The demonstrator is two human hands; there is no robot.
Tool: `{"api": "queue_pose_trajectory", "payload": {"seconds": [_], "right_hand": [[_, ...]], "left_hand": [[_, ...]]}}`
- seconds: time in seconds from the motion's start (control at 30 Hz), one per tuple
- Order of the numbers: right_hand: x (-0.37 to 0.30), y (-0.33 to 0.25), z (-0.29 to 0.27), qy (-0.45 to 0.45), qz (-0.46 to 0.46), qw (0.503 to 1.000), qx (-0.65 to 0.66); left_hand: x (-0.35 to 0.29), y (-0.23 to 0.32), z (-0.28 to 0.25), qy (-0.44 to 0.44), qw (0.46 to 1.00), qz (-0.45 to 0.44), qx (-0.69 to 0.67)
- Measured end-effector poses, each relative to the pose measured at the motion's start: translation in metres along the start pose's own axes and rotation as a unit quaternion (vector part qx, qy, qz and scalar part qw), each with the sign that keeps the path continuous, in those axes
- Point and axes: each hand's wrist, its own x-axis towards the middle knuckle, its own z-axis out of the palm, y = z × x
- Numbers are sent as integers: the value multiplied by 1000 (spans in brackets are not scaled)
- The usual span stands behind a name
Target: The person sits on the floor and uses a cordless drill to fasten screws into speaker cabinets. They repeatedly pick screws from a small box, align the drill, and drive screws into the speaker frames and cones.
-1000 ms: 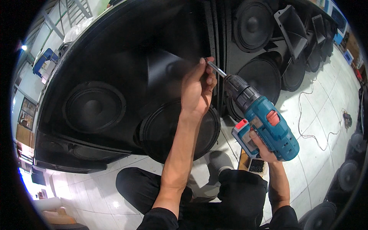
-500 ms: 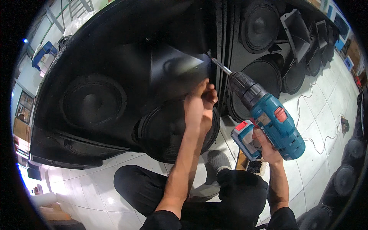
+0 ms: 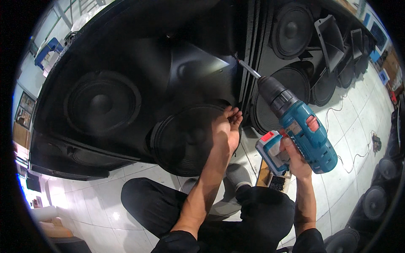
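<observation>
My right hand (image 3: 296,159) grips a teal cordless drill (image 3: 310,137) by its handle, the battery toward the left. Its long silver bit (image 3: 251,69) points up and left to the edge of a big black speaker cabinet (image 3: 126,55). Small dark pieces show at the tip, too tiny to name. The drill's light falls on a grey flared horn (image 3: 198,69) in the cabinet. Lower down, my left hand (image 3: 228,126) hovers over the right rim of a large black speaker cone (image 3: 192,139), fingers curled together; what they hold, if anything, is hidden.
More cabinets with cones (image 3: 291,31) and horns (image 3: 330,42) line the right. An open box of small black pieces (image 3: 277,183) sits by my right knee. A thin cable (image 3: 355,157) runs over the white tiles. Other speakers (image 3: 374,202) stand at the lower right.
My left hand has dropped away from the horn and bit tip, down and slightly right, over the cone's rim. The drill's bit stays at the cabinet edge; the whole view has shifted slightly.
</observation>
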Motion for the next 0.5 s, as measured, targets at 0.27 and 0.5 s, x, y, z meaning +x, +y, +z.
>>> {"api": "queue_pose_trajectory", "payload": {"seconds": [0.27, 0.5], "right_hand": [[7, 21, 1, 4, -46, 999, -27], [9, 47, -14, 26, -93, 976, -195]], "left_hand": [[-7, -2, -2, -48, 998, 34, -32], [-7, 0, -3, -51, 995, 88, -21]]}}
